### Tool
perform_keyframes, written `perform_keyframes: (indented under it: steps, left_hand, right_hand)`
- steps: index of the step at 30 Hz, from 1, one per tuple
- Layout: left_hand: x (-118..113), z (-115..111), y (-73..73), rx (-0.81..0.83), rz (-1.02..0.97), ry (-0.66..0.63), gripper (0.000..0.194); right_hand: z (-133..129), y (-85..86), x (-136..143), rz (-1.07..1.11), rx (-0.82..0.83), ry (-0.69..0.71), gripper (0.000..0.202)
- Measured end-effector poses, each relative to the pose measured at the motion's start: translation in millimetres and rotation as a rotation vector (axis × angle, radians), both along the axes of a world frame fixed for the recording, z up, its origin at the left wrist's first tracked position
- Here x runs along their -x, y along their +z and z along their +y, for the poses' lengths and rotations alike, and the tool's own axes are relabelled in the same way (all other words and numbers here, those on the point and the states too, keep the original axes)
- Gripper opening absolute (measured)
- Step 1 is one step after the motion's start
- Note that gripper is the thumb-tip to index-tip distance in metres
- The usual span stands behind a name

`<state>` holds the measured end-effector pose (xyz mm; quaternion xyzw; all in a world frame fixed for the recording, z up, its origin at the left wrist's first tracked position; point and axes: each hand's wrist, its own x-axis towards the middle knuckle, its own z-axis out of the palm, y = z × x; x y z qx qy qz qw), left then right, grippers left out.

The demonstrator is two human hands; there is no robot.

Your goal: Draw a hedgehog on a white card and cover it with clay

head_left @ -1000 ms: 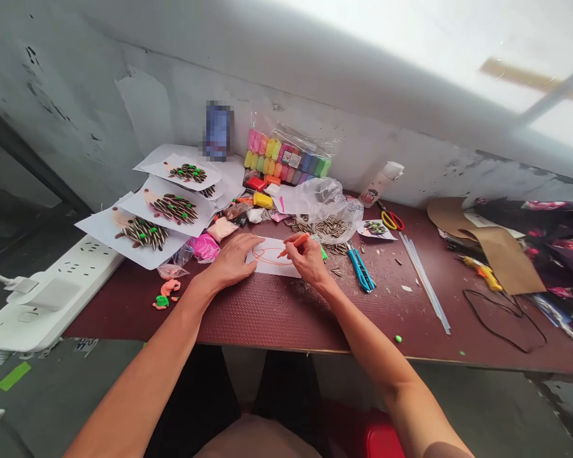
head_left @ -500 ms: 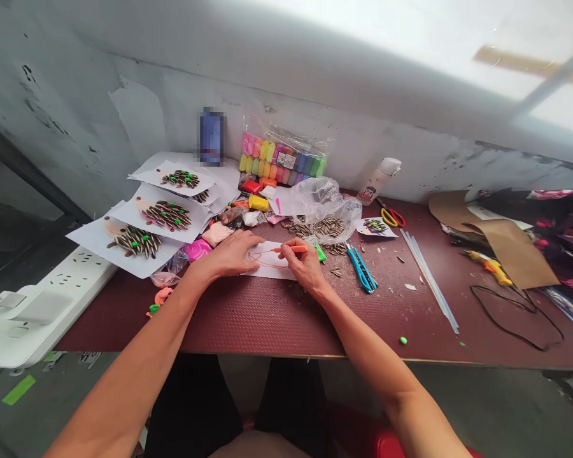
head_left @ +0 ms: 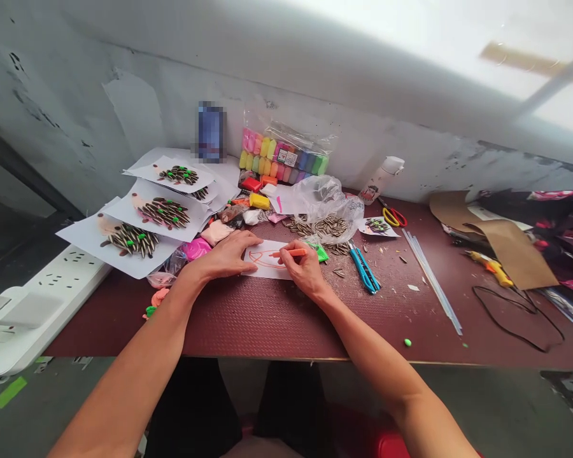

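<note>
In the head view, a small white paper card [head_left: 268, 261] lay flat on the dark red, finely textured worktop [head_left: 267, 321], between our two hands. Loose orange curved lines showed on its smooth surface. The fingers of our left hand [head_left: 230, 256] rested over the card's left end, unclenched, with the thumb near its lower edge. The fingers of our right hand [head_left: 307, 272] were clamped on a slim orange marker [head_left: 293, 252], its tip pointing left over the drawn lines; we could not tell whether it touched the paper. The card's right end ran up to, and partly under, this hand.

Just beyond the right hand lay a shiny green packet [head_left: 321, 253] and a heap of slender striped seeds [head_left: 315, 227], partly under a crinkled clear plastic bag [head_left: 332, 202]. A teal cutter [head_left: 364, 270] lay to the right, near the seeds. Farther right were long translucent sticks [head_left: 432, 280] and scissors with red and yellow handles [head_left: 394, 215].

Beside our left forearm, we had glossy pink wrapping [head_left: 197, 248] and soft coral and green lumps [head_left: 155, 301]. Beyond them, overlapping white sheets [head_left: 124, 259] bore spiky seed shapes dotted with green. A clear pack of multicoloured blocks [head_left: 284, 156] leaned against the rough grey wall [head_left: 172, 95].
</note>
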<state>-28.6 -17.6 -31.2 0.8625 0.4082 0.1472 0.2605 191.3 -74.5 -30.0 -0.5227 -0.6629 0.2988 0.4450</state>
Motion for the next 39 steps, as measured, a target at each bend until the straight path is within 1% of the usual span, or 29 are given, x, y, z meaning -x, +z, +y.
perform_keyframes:
  steps: [7,16,21,31,35,39]
  left_hand:
    - [-2,-3,3.1,-0.013,0.015,0.016,0.059]
    - [-2,-3,5.3,0.006,0.021,0.011,0.056]
    - [-2,-3,4.8,0.004,0.028,0.003,0.056]
    - [-2,-3,5.5,0.02,0.029,-0.011,0.059]
    - [-1,-2,4.7,0.017,0.033,-0.018,0.059]
    - [-1,-2,4.9,0.021,0.039,-0.023,0.061]
  right_hand:
    - [-3,1.5,2,-0.069,-0.013,-0.02,0.026]
    - [-12,-2.7,6,-0.106,-0.005,0.055,0.025]
    - [-12,-4.5,7,-0.141,-0.01,0.062,0.025]
    - [-11,-7.5,7,-0.144,-0.024,0.057,0.025]
    - [-12,-5.2,7,-0.137,-0.023,0.067,0.024]
    - [-12,-1.0,6,-0.124,-0.063,0.027,0.024]
